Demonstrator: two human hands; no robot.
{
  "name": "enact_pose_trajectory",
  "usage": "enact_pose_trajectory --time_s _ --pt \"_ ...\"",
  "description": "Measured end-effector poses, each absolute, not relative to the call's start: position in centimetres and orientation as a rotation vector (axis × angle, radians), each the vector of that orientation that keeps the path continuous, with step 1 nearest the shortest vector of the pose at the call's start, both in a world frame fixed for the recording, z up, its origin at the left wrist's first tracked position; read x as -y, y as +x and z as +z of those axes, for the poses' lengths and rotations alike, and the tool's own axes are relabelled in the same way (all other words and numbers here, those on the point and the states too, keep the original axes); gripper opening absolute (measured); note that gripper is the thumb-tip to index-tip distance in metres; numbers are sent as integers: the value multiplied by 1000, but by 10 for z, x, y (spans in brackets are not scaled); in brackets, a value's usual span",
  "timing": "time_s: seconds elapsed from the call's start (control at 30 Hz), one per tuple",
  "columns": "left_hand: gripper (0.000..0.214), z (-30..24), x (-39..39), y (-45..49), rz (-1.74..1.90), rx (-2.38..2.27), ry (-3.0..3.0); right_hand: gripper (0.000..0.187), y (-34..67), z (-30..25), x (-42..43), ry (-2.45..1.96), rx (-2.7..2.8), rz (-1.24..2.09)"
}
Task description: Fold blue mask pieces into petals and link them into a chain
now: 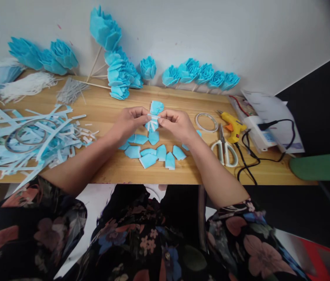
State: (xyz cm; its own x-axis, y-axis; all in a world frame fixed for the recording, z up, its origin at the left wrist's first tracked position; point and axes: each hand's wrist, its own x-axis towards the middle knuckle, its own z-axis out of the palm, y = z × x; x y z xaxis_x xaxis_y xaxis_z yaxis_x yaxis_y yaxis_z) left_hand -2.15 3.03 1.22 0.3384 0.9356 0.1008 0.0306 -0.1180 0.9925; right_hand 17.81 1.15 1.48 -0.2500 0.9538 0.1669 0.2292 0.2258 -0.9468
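Fingers of my left hand (134,119) and my right hand (175,121) are closed in a pinch on the two ends of a short white strip (153,116). Just under it, a few small white strips (152,125) lie across light-blue petal pieces. Behind my fingertips a blue petal (157,106) shows, and another petal (153,137) lies directly below. Several more cut blue petals (148,160) are spread over the table between my forearms. My fingers partly cover the pieces at the centre.
A pile of blue and white paper strips (45,134) covers the left side. To the right are a tape roll (206,113), scissors (221,142), a yellow glue gun (233,127) and a power strip (260,132). Blue paper flowers (118,76) line the wall above the wooden table (106,171).
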Motion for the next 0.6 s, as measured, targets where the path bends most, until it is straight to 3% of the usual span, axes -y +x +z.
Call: enact_pose_trajectory --time_s 0.3,0.47,0.6 --pt "23 7 -33 -21 1073 -948 1582 22 179 16 -13 -1103 1610 1072" --pt "9 11 -28 -20 1373 -1069 1922 21 177 12 -15 -1112 1581 986" --pt "9 11 -25 -19 1317 -1091 2172 20 174 13 -13 -1103 1613 934"
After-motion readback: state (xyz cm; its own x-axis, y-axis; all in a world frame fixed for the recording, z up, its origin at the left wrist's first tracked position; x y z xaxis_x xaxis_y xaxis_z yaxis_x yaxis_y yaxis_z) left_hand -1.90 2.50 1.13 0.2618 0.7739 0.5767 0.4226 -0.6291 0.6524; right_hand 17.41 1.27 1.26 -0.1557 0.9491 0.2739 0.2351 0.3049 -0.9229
